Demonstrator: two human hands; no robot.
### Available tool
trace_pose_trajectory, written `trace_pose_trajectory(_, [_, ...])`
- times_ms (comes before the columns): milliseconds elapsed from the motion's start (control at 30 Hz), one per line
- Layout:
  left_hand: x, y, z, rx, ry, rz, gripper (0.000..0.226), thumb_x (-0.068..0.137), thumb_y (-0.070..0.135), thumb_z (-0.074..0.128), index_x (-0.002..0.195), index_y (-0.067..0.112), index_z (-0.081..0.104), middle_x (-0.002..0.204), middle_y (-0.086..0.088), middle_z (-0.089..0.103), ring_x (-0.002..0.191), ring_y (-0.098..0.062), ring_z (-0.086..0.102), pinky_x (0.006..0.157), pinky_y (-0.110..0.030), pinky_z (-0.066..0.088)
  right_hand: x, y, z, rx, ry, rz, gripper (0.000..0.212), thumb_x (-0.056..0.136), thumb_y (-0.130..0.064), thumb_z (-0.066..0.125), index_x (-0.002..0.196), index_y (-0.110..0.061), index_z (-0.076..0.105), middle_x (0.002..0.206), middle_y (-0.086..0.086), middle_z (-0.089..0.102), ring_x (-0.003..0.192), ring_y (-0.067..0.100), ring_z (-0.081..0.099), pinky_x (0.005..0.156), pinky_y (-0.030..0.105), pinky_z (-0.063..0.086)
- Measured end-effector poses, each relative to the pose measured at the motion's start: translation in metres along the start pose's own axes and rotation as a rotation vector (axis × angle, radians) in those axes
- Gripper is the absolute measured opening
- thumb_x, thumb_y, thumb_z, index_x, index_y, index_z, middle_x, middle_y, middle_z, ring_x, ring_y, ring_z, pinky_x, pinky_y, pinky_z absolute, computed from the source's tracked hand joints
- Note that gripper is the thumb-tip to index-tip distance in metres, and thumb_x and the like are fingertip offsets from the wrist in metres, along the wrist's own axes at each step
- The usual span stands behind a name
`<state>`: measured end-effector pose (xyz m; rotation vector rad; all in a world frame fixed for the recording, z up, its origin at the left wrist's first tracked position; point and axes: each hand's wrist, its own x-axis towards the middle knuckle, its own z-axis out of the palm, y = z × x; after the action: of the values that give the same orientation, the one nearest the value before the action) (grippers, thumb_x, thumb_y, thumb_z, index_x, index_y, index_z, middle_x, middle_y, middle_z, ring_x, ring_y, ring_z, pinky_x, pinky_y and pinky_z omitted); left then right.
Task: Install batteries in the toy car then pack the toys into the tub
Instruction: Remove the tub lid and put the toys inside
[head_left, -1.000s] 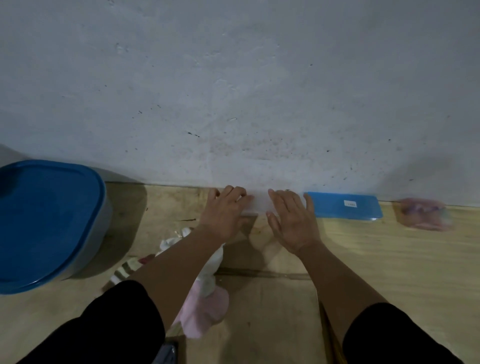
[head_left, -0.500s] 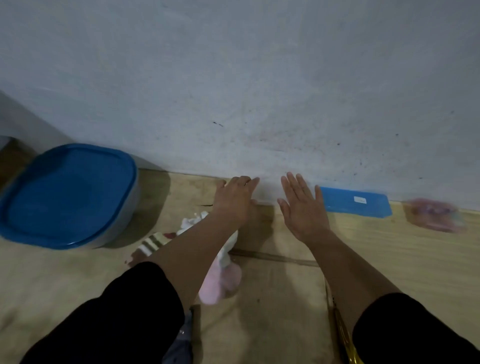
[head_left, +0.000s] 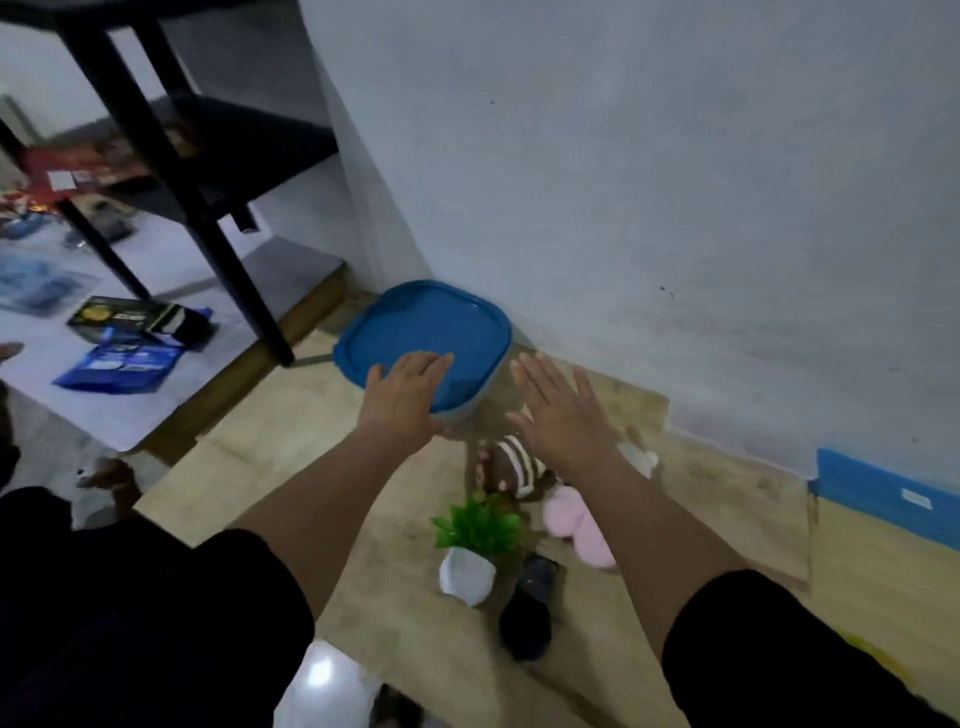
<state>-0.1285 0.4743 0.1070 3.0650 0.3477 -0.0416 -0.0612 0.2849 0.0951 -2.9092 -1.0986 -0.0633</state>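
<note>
Since 0.5 s ago both hands have swung left from the wall's foot to the tub (head_left: 423, 340) (blue lid on) near the corner. The left hand (head_left: 404, 399) lies flat-fingered over its lid's near edge; the right hand (head_left: 563, 415) hovers beside it, splayed, holding nothing.

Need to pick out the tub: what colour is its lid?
Blue; the lid shows plainly in the head view, under the left hand.
</note>
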Motion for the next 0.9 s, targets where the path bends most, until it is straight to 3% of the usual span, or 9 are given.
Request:
trace_pose_trajectory(133, [0.01, -0.048, 0.009, 0.055, -0.027, 0.024, 0.092, 0.077, 0.042, 0.072, 0.149, 0.025, 0.017, 0.15, 0.006, 0.027, 0.141, -0.015, 0.022, 0.109, -0.042, 0.025, 0.032, -0.056, 0.009, -0.023, -0.043, -0.086, 0.06, 0.096, -0.046, 0.025, 0.146, -0.013, 0.026, 0.154, 0.002, 0.028, 0.143, 0.018, 0.023, 0.114, 0.049, 0.02])
trace_pose_trajectory(200, [0.021, -0.067, 0.017, 0.076, -0.064, 0.07, 0.091, 0.078, 0.042, 0.071, 0.149, 0.025, 0.016, 0.152, 0.005, 0.024, 0.142, -0.014, 0.02, 0.111, -0.043, 0.025, 0.044, -0.075, 0.018, -0.03, -0.12, -0.092, 0.064, 0.097, -0.049, 0.018, 0.149, -0.014, 0.006, 0.159, 0.0, 0.008, 0.147, 0.017, 0.004, 0.118, 0.045, 0.005])
trace_pose_trajectory(267, [0.032, -0.081, 0.024, 0.096, -0.105, 0.129, 0.089, 0.081, 0.041, 0.068, 0.149, 0.024, 0.014, 0.153, 0.005, 0.021, 0.143, -0.014, 0.018, 0.111, -0.044, 0.023, 0.053, -0.091, 0.028, -0.049, -0.178, -0.072, 0.066, 0.096, -0.051, 0.013, 0.149, -0.015, 0.0, 0.159, -0.001, 0.001, 0.147, 0.016, -0.002, 0.118, 0.043, 0.002])
trace_pose_trajectory(500, [0.057, -0.11, 0.042, 0.052, -0.11, 0.278, 0.072, 0.088, 0.035, 0.059, 0.148, 0.025, 0.02, 0.155, 0.007, 0.019, 0.142, -0.012, 0.02, 0.113, -0.044, 0.015, 0.068, -0.118, 0.044, -0.041, -0.276, 0.041, 0.053, 0.102, -0.039, 0.017, 0.149, -0.017, 0.008, 0.159, 0.005, 0.007, 0.146, 0.022, 0.006, 0.117, 0.043, 0.008])
trace_pose_trajectory(700, [0.064, -0.115, 0.05, 0.022, -0.045, 0.309, 0.068, 0.087, 0.032, 0.06, 0.145, 0.026, 0.025, 0.152, 0.007, 0.027, 0.139, -0.011, 0.026, 0.112, -0.043, 0.018, 0.077, -0.123, 0.04, -0.062, -0.346, 0.082, 0.054, 0.1, -0.042, 0.026, 0.149, -0.025, 0.009, 0.159, 0.007, 0.005, 0.146, 0.026, 0.006, 0.116, 0.047, 0.01])
trace_pose_trajectory(900, [0.062, -0.112, 0.051, 0.051, -0.015, 0.301, 0.069, 0.087, 0.021, 0.059, 0.145, 0.025, 0.023, 0.154, 0.006, 0.025, 0.141, -0.012, 0.024, 0.113, -0.046, 0.015, 0.078, -0.133, 0.039, -0.014, -0.321, 0.111, 0.041, 0.099, -0.013, 0.035, 0.138, -0.016, 0.025, 0.156, 0.012, 0.01, 0.145, 0.035, 0.005, 0.114, 0.056, 0.009])
